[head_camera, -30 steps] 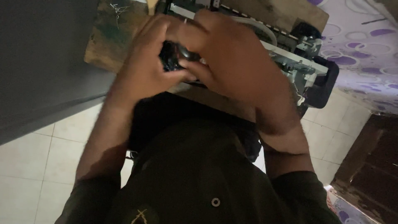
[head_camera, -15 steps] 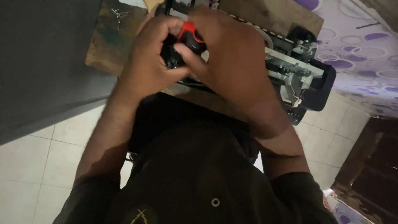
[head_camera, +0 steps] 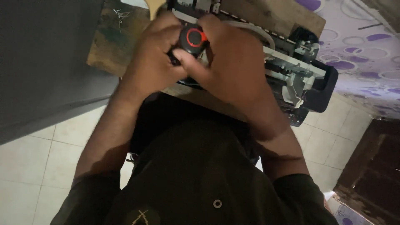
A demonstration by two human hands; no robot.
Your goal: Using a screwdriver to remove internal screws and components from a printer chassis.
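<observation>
The pale tiled floor (head_camera: 37, 166) fills the lower left of the head view, and a white cloth patterned with purple rings (head_camera: 366, 54) covers the upper right. Between them the person's dark olive shirt (head_camera: 196, 179) takes up the lower middle. Above it lies a worn wooden board (head_camera: 112, 46), stained green at its left end, carrying an opened printer with a black casing and exposed white and grey metal rails (head_camera: 300, 71); the printer's right end reaches past the board's edge. A dark brown wooden panel (head_camera: 371, 166) stands at the lower right.

Both hands meet over the printer's left part. The left hand (head_camera: 154, 66) is curled closed around the left side of a small black handle with a red ring on its round end (head_camera: 192, 38), which sits just above the printer's front edge. The right hand (head_camera: 237, 71) closes on the same handle from the right, its thumb pressed across under the red ring. What lies below the handle is hidden by the fingers.
</observation>
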